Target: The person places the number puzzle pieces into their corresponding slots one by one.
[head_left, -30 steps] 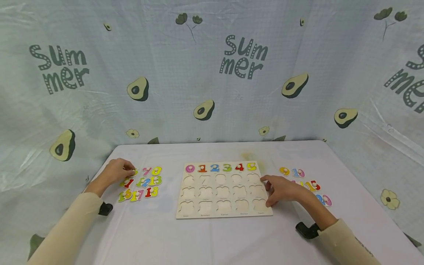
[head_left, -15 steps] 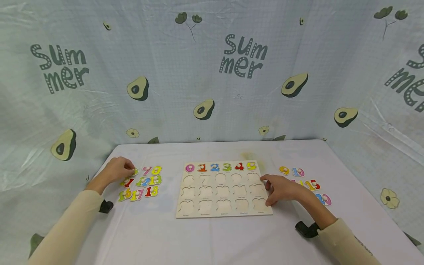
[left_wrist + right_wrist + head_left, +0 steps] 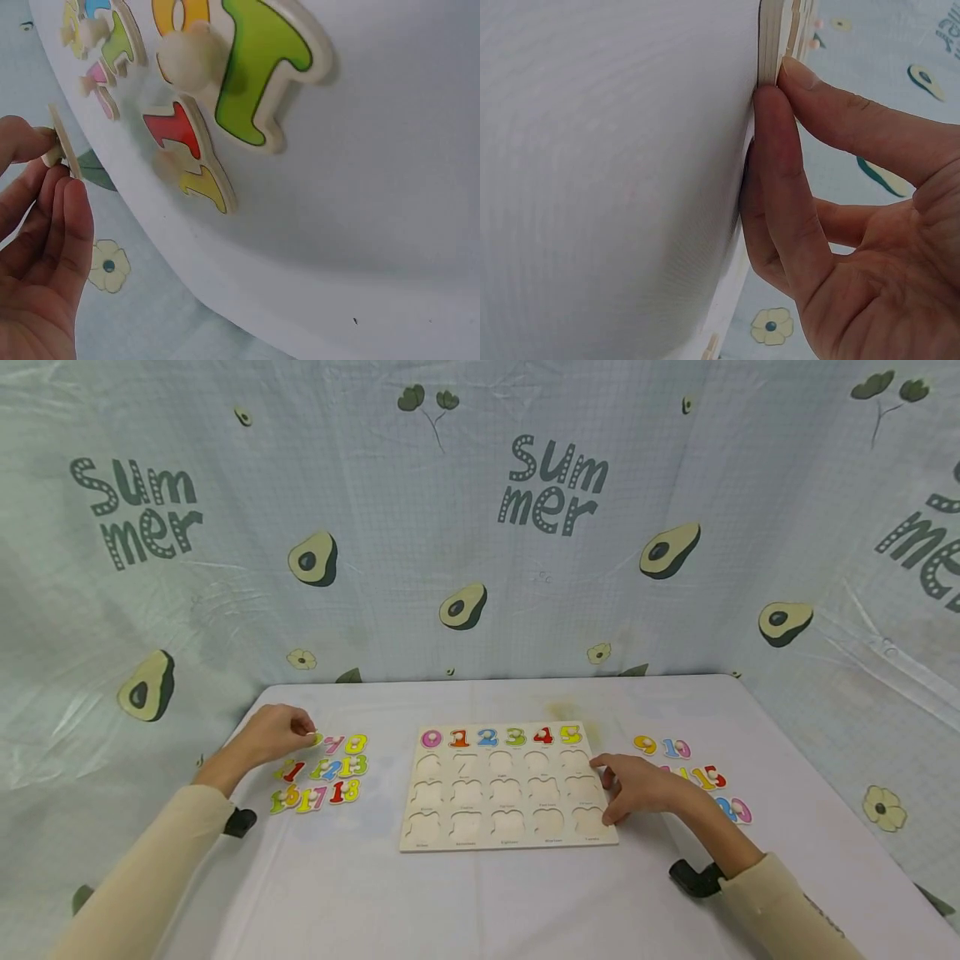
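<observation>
My left hand [image 3: 279,732] pinches a yellow-green number piece [image 3: 317,739] by its knob, at the far left of the table. In the left wrist view the piece [image 3: 64,142] is edge-on, tilted up off the table, so its number cannot be read. A wooden number puzzle board [image 3: 508,852] lies mid-table, with pieces 0 to 5 in its top row and bare recesses below. My right hand [image 3: 643,787] holds the board's right edge. Its thumb and bent fingers touch that edge in the right wrist view, with the board's layered side [image 3: 771,45] showing.
Left of the board lie several knobbed number pieces, among them a pink 7 [image 3: 333,745], a yellow 8 [image 3: 356,744] and a red-and-yellow 11 [image 3: 184,135]. More pieces, such as an orange 9 [image 3: 644,744], lie on the right, some partly behind my right hand and forearm.
My left hand has lifted and shifted slightly right and away, taking the yellow-green piece with it and uncovering more of the 11. My right hand and the board have stayed put.
</observation>
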The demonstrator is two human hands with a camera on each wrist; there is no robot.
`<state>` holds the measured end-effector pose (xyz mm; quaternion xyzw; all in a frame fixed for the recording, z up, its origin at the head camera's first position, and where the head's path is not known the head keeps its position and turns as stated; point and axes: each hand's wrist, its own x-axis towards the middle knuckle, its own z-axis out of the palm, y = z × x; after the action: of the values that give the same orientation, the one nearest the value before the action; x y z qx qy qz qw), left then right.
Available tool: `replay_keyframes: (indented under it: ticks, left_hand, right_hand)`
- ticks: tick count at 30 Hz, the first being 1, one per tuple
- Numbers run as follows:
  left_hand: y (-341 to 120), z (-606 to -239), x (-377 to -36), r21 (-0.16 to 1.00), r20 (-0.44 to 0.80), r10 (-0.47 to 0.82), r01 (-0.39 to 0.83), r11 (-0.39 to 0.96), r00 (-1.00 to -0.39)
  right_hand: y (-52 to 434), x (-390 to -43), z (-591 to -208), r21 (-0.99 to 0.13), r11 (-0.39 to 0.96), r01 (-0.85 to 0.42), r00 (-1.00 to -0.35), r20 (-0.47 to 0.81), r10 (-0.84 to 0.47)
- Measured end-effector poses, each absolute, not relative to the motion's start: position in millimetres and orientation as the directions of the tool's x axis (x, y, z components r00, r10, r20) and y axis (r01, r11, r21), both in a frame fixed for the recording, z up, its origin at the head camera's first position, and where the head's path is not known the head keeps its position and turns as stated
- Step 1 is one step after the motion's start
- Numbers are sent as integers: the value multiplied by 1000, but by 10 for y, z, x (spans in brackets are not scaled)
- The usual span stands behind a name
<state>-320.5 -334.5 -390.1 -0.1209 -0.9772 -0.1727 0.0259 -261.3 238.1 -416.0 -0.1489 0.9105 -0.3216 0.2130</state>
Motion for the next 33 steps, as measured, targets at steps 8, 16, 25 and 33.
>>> replay_keyframes:
  ticks: [8, 16, 25, 33]
  left_hand:
    - [-3068, -3886, -3156, 348, 179, 258, 306, 886, -949]
    - [-2736, -3892, -3125, 376, 213, 348, 405, 833, -913]
    - [-2441, -3906, -3089, 375, 215, 401, 454, 808, -890]
    - [-2228, -3961, -3081, 377, 210, 439, 487, 788, -874]
  right_hand:
    - [2374, -2608, -4157, -646, 752, -132, -867, -293, -404]
    - [2361, -2613, -4186, -632, 766, -119, -875, -298, -382]
    - [2355, -2607, -4168, -635, 763, -121, -875, -295, -384]
    - [2361, -2601, -4154, -638, 760, -127, -873, -292, -391]
